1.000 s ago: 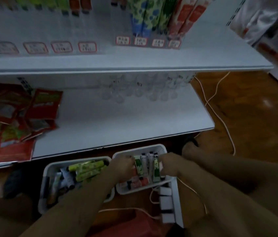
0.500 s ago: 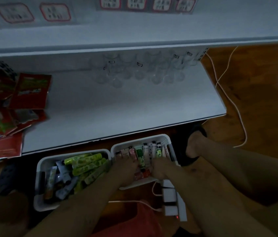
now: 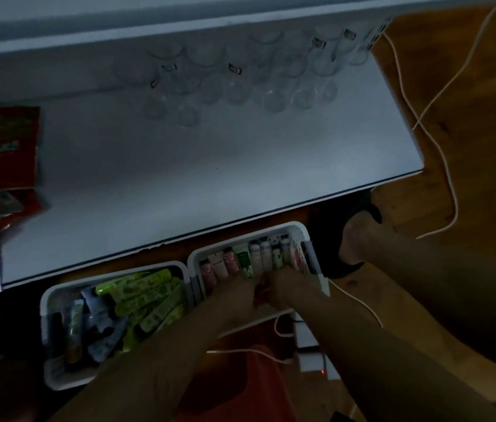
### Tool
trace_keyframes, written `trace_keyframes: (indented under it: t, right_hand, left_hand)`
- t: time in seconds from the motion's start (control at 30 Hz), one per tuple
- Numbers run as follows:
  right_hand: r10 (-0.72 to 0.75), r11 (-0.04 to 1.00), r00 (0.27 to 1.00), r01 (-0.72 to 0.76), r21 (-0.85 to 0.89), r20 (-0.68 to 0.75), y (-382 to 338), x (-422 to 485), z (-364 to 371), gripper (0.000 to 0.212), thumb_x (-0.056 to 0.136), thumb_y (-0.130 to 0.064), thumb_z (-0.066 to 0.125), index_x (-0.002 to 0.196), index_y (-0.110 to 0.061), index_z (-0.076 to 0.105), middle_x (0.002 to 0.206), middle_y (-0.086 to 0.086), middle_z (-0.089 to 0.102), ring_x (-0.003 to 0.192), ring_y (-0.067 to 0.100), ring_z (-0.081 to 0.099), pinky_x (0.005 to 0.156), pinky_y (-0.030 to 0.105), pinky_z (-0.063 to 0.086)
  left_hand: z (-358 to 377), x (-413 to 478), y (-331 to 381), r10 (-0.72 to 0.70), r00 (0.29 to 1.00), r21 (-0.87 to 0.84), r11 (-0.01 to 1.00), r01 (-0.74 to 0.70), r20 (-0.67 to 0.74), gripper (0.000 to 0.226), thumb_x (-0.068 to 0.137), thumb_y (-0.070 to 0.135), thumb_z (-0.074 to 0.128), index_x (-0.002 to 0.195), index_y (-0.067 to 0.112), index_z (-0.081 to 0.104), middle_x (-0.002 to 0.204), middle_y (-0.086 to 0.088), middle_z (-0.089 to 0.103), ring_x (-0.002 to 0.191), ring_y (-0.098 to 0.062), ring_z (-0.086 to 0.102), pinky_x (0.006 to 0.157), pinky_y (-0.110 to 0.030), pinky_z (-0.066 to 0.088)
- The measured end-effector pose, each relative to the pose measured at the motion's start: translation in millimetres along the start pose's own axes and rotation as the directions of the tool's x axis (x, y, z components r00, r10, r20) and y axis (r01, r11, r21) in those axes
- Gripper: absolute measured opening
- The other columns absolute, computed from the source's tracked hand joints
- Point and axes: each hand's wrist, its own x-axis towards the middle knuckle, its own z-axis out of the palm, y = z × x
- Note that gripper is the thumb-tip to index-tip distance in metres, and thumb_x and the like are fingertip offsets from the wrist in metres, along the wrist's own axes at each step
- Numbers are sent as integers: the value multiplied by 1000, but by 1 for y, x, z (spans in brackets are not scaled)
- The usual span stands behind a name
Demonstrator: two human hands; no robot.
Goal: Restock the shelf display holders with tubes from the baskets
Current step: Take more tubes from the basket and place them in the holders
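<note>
Red packets point(image 3: 0, 147) are lying in a loose heap along the left edge of the white shelf point(image 3: 179, 178). Clear display holders point(image 3: 240, 77) are standing in rows at the shelf's back edge, toward its right corner. On the floor point(image 3: 469, 102), just below the shelf's front edge, two white baskets are sitting side by side and touching. The left basket point(image 3: 64, 380) is holding green tubes point(image 3: 143, 289) lying flat across darker ones. The right basket point(image 3: 298, 229) is holding upright tubes point(image 3: 256, 258) packed in a row against its far wall. Both hands are reaching into this right basket. The left hand point(image 3: 234, 295) is pressing down among the tubes and its fingers point(image 3: 240, 280) are sinking between them; in the dim light I cannot tell whether they are grasping one. The right hand point(image 3: 294, 286) is lying just beside it, its fingers likewise buried, their hold unreadable. White adapters point(image 3: 307, 339) are sitting near the basket's near corner. A foot point(image 3: 359, 239) is resting beside the right basket, and a white cable point(image 3: 444, 166) is trailing over the floor past the shelf's right edge
</note>
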Motion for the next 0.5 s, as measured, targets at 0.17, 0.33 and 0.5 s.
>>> trace_keyframes:
  t: [0.17,0.33,0.5]
  right_hand:
    - [78,995,993,-73,64,-90,14,-1,-14,25,89,-34,55,82,-11,62,82,7,59,75,24,52,64,26,45]
    - [76,991,962,-44,127,-263,12,-14,-18,24,82,-22,60,106,-19,57,104,7,64,94,28,60,63,27,40]
    - [38,987,973,-2,159,-228,-5,-41,-32,45,87,-15,58,131,-19,50,119,8,62,102,27,59,78,31,51]
  left_hand:
    - [-1,1,-2,-61,997,-228,972,49,-45,36,83,52,52,109,27,61,98,-2,66,80,-22,62,70,-34,54]
    - [-10,-9,-7,-134,974,-230,969,90,-184,13,91,28,54,85,17,56,83,-9,62,72,-24,56,60,-31,45]
    - [-29,-19,-5,-233,952,-125,969,211,-201,17,89,16,56,106,13,56,94,-9,64,80,-25,63,70,-39,57]
